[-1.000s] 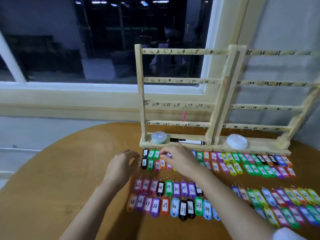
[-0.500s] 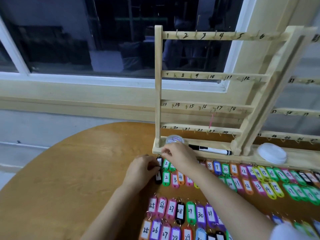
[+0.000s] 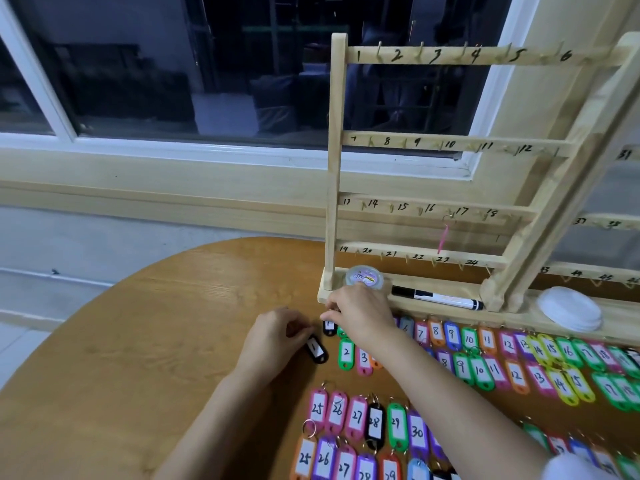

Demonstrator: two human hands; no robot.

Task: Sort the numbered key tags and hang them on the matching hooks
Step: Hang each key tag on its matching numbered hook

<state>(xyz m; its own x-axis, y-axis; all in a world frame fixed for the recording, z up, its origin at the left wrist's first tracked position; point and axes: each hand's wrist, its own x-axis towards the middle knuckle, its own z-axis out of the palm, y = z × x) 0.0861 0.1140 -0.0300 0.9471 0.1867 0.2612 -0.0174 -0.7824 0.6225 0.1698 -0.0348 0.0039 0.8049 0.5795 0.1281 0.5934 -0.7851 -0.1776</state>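
Observation:
A wooden rack (image 3: 334, 161) with numbered hooks stands at the table's far side; one pink tag (image 3: 442, 239) hangs near hook 17. Coloured numbered key tags lie in rows on the table in front of it. My left hand (image 3: 273, 336) pinches the ring end of a black tag marked 1 (image 3: 317, 348), which is tilted on the table. My right hand (image 3: 360, 311) has its fingertips closed on a second black tag marked 1 (image 3: 329, 326) just beyond it. A green tag 2 (image 3: 346, 353) and a pink tag 3 (image 3: 363, 358) lie beside them.
On the rack's base sit a round tape roll (image 3: 364, 277), a black marker (image 3: 437, 297) and a stack of white discs (image 3: 569, 308). A second rack section (image 3: 609, 220) stands to the right. The round wooden table (image 3: 138, 358) ends at left; a window is behind.
The view has moved closer and to the left. My left hand has pulled one black tag 1 aside and tilted it; my right hand has come down onto the other black tag 1.

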